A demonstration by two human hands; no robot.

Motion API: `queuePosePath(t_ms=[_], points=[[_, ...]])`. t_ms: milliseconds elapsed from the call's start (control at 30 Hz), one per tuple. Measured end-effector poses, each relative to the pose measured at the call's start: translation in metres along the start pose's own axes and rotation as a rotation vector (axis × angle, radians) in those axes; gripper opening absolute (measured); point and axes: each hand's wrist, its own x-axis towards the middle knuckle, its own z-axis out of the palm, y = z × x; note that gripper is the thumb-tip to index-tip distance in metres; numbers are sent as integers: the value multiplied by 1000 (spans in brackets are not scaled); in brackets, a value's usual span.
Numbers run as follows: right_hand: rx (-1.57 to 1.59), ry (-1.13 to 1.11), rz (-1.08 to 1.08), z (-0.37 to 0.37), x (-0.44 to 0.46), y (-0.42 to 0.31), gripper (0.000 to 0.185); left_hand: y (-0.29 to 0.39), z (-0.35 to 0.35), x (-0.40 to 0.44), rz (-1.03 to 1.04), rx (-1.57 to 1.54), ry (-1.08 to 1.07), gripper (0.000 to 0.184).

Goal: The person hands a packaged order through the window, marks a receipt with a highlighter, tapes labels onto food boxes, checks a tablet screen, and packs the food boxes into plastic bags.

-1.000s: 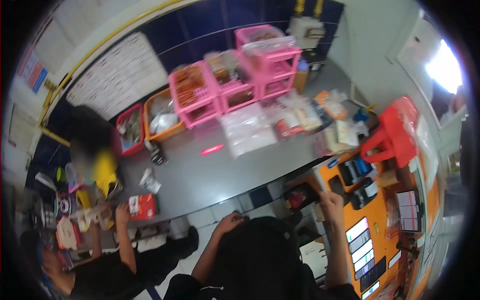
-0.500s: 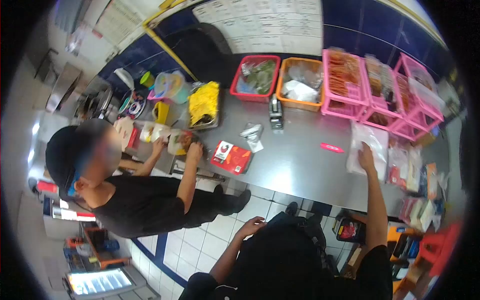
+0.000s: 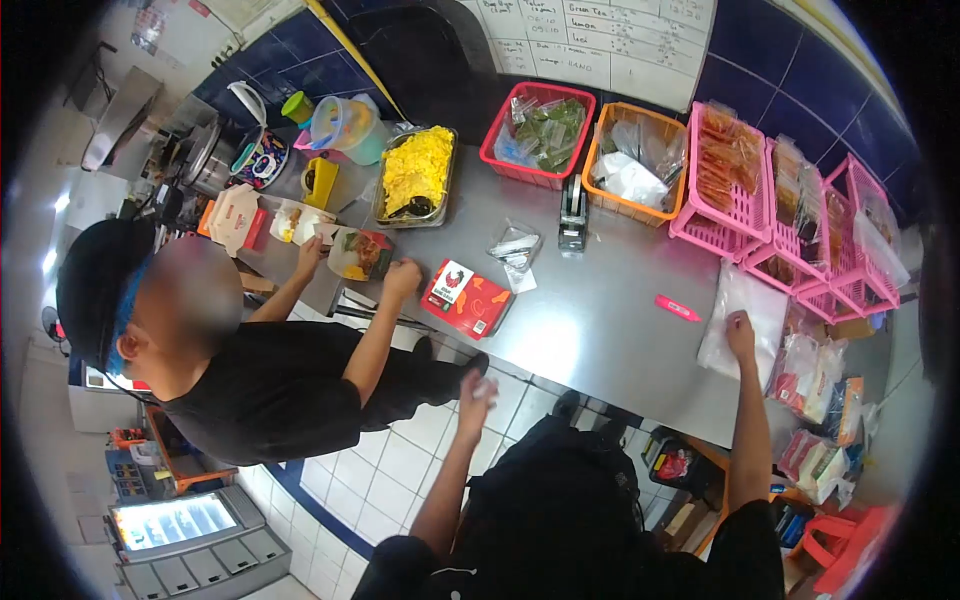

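My right hand point(image 3: 740, 334) is closed over a stack of clear plastic bags point(image 3: 735, 300) at the right of the steel table point(image 3: 610, 300). Its curled fingers touch the bags, but their tips are hidden, so I cannot see whether one is pinched. My left hand point(image 3: 477, 394) is raised in front of the table edge with its fingers curled. A small whitish thing shows in it, too blurred to name. A pink marker point(image 3: 678, 307) lies left of the bags. Nearest to my left hand on the table is a closed red-and-white food box point(image 3: 467, 299).
At left, a co-worker point(image 3: 270, 390) in black handles an open food box point(image 3: 360, 254). Along the back stand a tray of yellow food point(image 3: 418, 170), a red basket point(image 3: 537, 135), a tape dispenser point(image 3: 573, 215), an orange basket point(image 3: 637, 160) and pink racks point(image 3: 722, 185). Packets point(image 3: 808, 375) lie at right.
My left hand has risen toward the table edge and turned. The fingers of my right hand have curled in on the bags. The co-worker's box has tilted, and the view has shifted.
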Motion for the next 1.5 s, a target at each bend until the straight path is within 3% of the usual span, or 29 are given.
queuePosePath(t_ms=[67,133,167,233,300,333,367,400,433,467,500,533,567,600,667,700,733,767,867,933,1000,1133,1200,1300,1500], points=[[104,36,245,-17,-24,-53,26,48,14,32,65,-160,95,83],[82,409,39,8,-46,-64,43,78,25,64,101,-306,190,92],[108,397,15,16,-51,-84,43,83,27,85,152,-391,245,93],[-156,252,-273,14,-75,-118,56,82,12,115,201,-473,302,95],[-205,214,-359,19,-81,-154,56,75,20,134,315,-460,224,98],[-240,174,-449,23,-81,-174,56,77,20,130,367,-435,264,90],[-348,140,-398,23,-83,-195,56,89,41,108,374,-471,548,77],[-453,108,-343,22,-81,-213,56,71,33,116,372,36,787,68],[-318,93,-390,33,-73,-208,53,72,46,87,633,365,844,63],[-193,92,-433,46,-61,-196,50,85,65,57,850,303,643,57],[-240,-51,-332,52,-56,-209,43,96,79,36,851,262,319,52],[-74,-17,-328,82,-68,-189,34,106,85,26,840,455,0,56],[275,-180,79,91,-75,-196,31,86,97,40,953,769,-33,63],[170,-270,301,108,-69,-183,35,82,116,49,903,918,-110,70],[-26,-90,-63,132,-91,-167,34,70,156,86,882,815,-257,72],[-186,-44,-4,135,-99,-180,28,69,191,82,924,821,-314,71],[-313,-128,-61,122,-111,-187,22,69,219,74,962,837,-360,71],[-442,-43,-181,114,-129,-192,17,69,244,66,1008,857,-418,71],[-174,100,-204,82,-182,-186,22,60,302,34,1111,916,-586,70],[140,-67,75,9,-229,-203,32,51,333,14,1164,942,-695,69],[253,171,160,0,-286,-164,36,41,355,-5,1205,964,-786,68],[221,340,675,-36,-430,-112,40,15,388,-36,1291,1000,-934,67],[139,481,883,-48,-491,-116,41,2,398,-47,1317,1009,-984,66],[158,507,1110,-53,-548,-132,48,-12,402,-57,1329,1041,-996,65],[296,649,1119,-37,-549,-149,47,-24,397,-62,1360,1075,-924,63]])
